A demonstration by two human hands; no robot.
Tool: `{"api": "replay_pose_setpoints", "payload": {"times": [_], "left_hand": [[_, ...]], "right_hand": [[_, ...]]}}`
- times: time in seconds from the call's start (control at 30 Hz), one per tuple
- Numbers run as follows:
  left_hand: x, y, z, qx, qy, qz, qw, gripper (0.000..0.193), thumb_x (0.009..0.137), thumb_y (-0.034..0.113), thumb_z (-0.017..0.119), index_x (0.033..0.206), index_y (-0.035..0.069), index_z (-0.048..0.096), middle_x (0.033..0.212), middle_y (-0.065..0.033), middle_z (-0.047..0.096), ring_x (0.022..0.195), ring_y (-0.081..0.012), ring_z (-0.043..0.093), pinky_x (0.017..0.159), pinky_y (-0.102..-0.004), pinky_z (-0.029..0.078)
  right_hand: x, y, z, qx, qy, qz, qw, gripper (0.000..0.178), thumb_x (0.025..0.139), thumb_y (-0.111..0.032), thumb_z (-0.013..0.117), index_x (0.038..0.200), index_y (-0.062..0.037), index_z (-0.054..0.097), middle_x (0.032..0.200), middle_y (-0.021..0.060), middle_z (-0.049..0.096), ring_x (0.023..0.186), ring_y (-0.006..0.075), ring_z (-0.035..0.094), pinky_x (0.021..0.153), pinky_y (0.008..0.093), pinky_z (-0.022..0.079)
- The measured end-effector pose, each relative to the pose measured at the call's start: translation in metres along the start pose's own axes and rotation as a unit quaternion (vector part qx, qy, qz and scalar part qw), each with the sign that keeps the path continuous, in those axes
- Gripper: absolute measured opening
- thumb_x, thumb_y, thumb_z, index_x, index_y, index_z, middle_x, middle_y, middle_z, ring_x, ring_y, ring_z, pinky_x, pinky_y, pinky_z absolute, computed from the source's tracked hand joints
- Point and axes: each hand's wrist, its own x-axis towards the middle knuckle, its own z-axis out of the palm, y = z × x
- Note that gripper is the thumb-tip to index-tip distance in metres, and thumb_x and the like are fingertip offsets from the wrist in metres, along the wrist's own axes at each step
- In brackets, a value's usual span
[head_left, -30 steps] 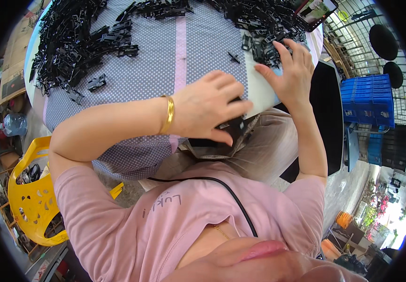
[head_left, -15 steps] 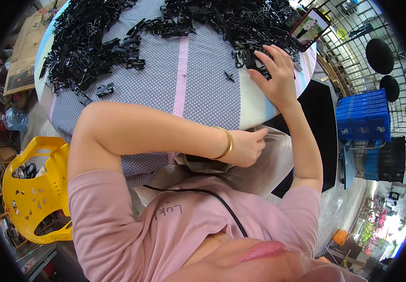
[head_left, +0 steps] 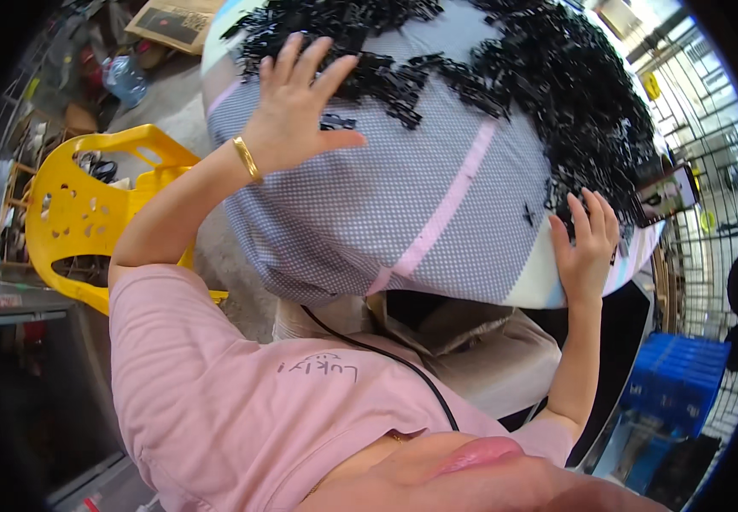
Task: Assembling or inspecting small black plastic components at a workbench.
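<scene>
My left hand [head_left: 300, 111], a gold bangle on its wrist, spreads its fingers over the near edge of a left heap of small black plastic parts [head_left: 390, 90]. Nothing shows in its grasp, though its fingertips overlap the heap. At the table's right side, my right hand [head_left: 589, 247] has its fingers apart. Their tips reach the near edge of the right heap of black parts [head_left: 569, 94]. One loose black part [head_left: 529, 213] lies left of that hand. Both heaps rest on a dotted grey tablecloth [head_left: 343, 213] with a pink stripe.
A phone [head_left: 669, 194] with a lit screen stands at the table's right edge. Left of the table is a yellow plastic chair [head_left: 49, 213], with a clear water bottle [head_left: 125, 79] behind it. Blue crates [head_left: 676, 380] are at the lower right. A black cable [head_left: 377, 358] crosses my front.
My left hand has swung from beside my lap, at the right, up to the left heap, and its fingers have spread. My right hand stays by the right heap. The whole view has turned.
</scene>
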Motion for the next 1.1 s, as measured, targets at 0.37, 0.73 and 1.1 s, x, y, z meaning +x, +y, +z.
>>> {"api": "replay_pose_setpoints", "payload": {"times": [0.37,0.73,1.1], "left_hand": [[0.049,0.009,0.067,-0.069,-0.081,-0.056,0.993,0.091,0.071,0.065,0.053,0.137,0.011,0.019,0.141,-0.0186,0.017,0.127,-0.0446,0.013,0.105,-0.0513,0.015],[0.09,0.029,0.062,-0.128,-0.117,-0.033,0.984,0.086,0.071,0.059,0.059,0.135,0.01,0.028,0.14,-0.0158,0.024,0.127,-0.0401,0.022,0.099,-0.0526,0.028],[0.076,-0.111,0.05,0.149,-0.073,-0.208,0.964,0.032,0.077,0.024,0.059,0.104,0.005,0.057,0.099,-0.0158,0.06,0.093,-0.0308,0.056,0.085,-0.0377,0.044]], "right_hand": [[0.081,-0.033,0.039,0.051,-0.035,-0.099,0.993,0.038,0.077,-0.027,0.062,0.106,-0.0021,0.057,0.117,0.0155,0.049,0.109,0.0313,0.045,0.089,0.0395,0.039],[0.105,-0.017,0.078,0.013,-0.019,-0.008,1.0,0.028,0.08,-0.028,0.058,0.094,-0.0041,0.064,0.109,0.0139,0.056,0.1,0.0291,0.052,0.083,0.0367,0.043],[0.101,-0.011,0.074,0.044,0.016,-0.035,0.998,0.021,0.076,-0.02,0.061,0.084,-0.0013,0.063,0.094,0.0093,0.062,0.089,0.0264,0.056,0.074,0.034,0.045]]}}
